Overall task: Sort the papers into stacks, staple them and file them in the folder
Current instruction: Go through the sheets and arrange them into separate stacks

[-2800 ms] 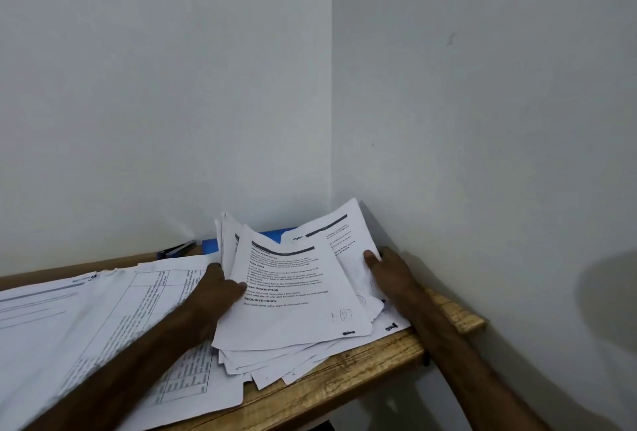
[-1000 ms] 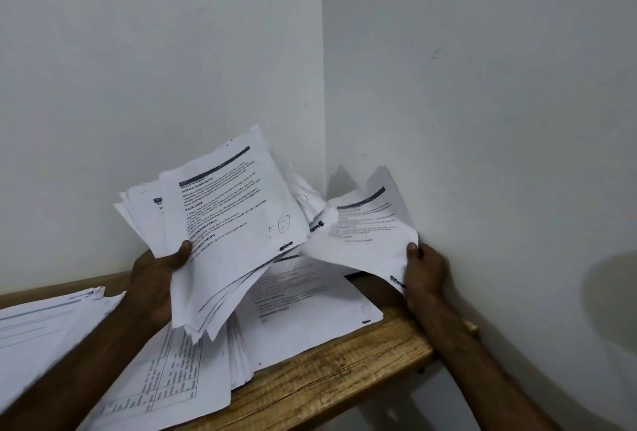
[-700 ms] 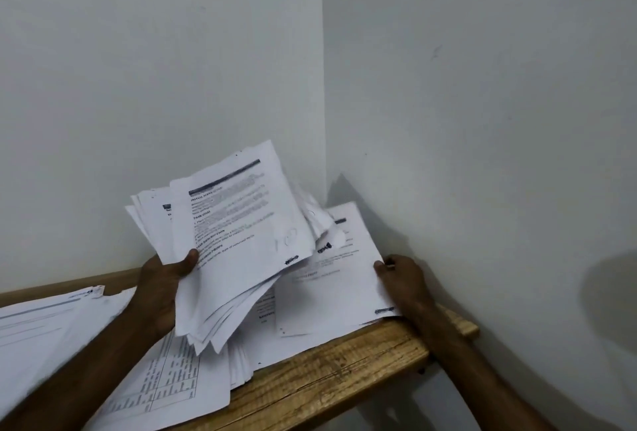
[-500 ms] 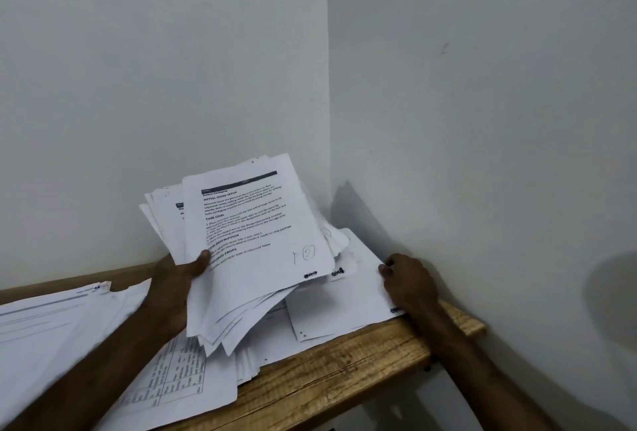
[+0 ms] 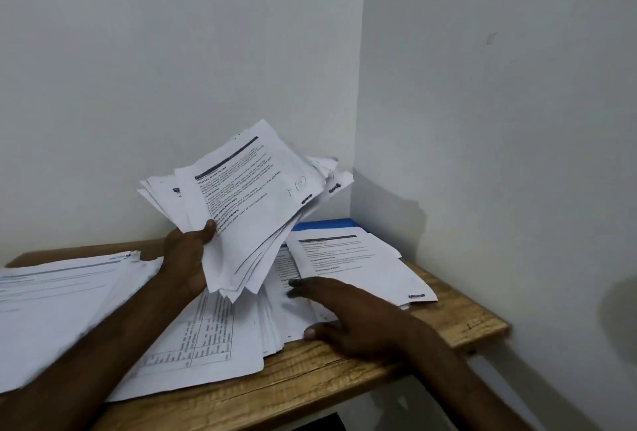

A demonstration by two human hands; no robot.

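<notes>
Head view: the left hand [image 5: 184, 258] holds up a sheaf of papers [image 5: 248, 203]; the right hand [image 5: 348, 313] lies flat on a pile of papers [image 5: 275, 324].
At the far left a broad stack of printed sheets [image 5: 58, 293] lies flat on the wooden surface [image 5: 344, 379]. Beside it the left hand grips the fanned sheaf by its lower edge, thumb on the top page, and the sheaf is tilted up, clear of the surface. Below the sheaf lies a sheet printed with a table [image 5: 203, 334]. The right hand rests on the pile in the middle, fingers straight and spread, gripping nothing. Farther right a printed page [image 5: 355, 265] tops a small stack. A blue folder [image 5: 324, 225] shows just behind it, in the corner of the walls.
</notes>
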